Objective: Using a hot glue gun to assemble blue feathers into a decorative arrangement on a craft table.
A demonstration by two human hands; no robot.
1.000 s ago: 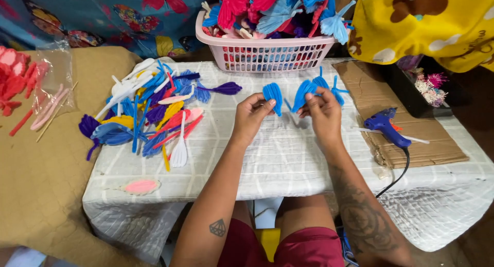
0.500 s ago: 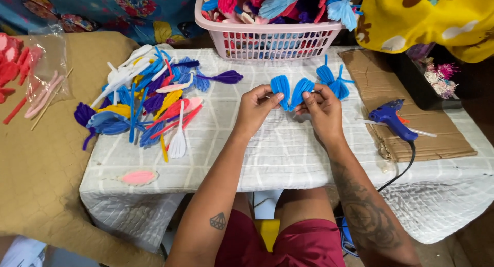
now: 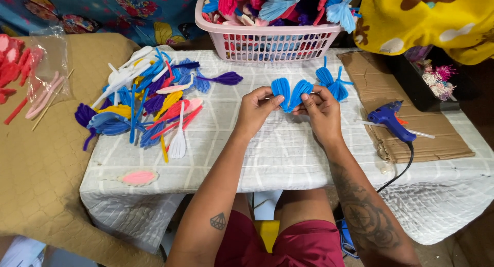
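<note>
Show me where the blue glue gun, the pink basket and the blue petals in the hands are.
blue glue gun (image 3: 389, 119), head view, on its body.
pink basket (image 3: 267, 42), head view, on its front wall.
blue petals (image 3: 288, 92), head view, on the left petal.

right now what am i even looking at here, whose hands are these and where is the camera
The picture comes from a camera worn on a person's head, looking down, so the two bare arms reaching up from the bottom are that person's own. There is no machine.

The left hand and right hand together pinch a pair of blue fuzzy loops, shaped like wings, above a table with a pale checked cloth.

On the cloth lie a second blue looped piece, a heap of coloured loop shapes at the left, and a single pink one near the front edge. A blue glue gun rests on a sheet of cardboard at the right. A pink basket full of finished pieces stands at the back.
</note>
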